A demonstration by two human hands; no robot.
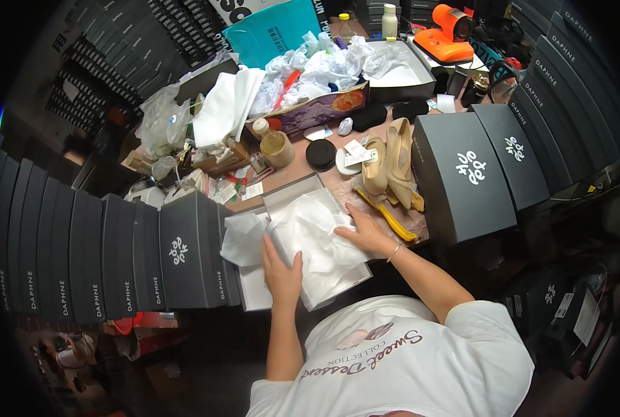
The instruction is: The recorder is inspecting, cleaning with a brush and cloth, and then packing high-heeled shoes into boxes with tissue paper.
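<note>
A grey shoebox lies open on the table in front of me, lined with crumpled white tissue paper. My left hand rests along the left side of the paper, fingers stretched and thumb apart. On the right side, my right hand has the paper's edge between thumb and fingers. Another part of the box, perhaps its lid, lies under the left side with a loose tissue sheet over it. Whatever lies beneath the paper is hidden.
Beige shoes with a white tag lie beyond my right hand, near a yellow-handled tool. Dark shoeboxes stand in rows at left and right. Behind sits a carton full of crumpled paper, beside a bottle.
</note>
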